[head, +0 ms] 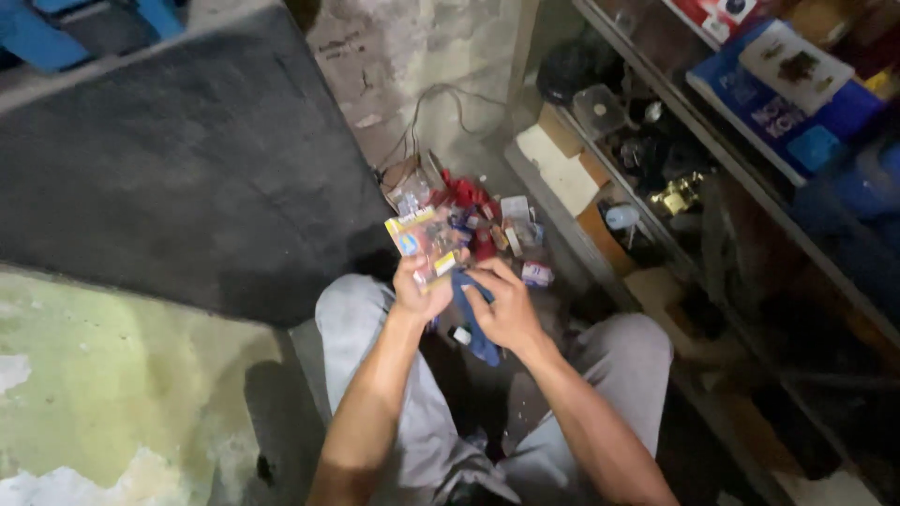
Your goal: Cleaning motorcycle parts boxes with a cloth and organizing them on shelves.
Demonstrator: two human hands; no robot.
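**Two hands, one bright packet**

The left hand [417, 290] grips a flat yellow packet [424, 239] with a blue corner and a clear window, held above the knees. The right hand [502, 309], fingers curled, pinches a blue cloth [473, 323] hanging between the legs. Beyond lies a heap of small red and white packets [483, 225] on the floor, too blurred to count. On the shelf [741, 178] at right sit two blue boxes [787, 80]; its lower part is dark.

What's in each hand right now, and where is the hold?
Left hand holds a yellow packet by its lower edge. Right hand rests on blue cloth; grip unclear.
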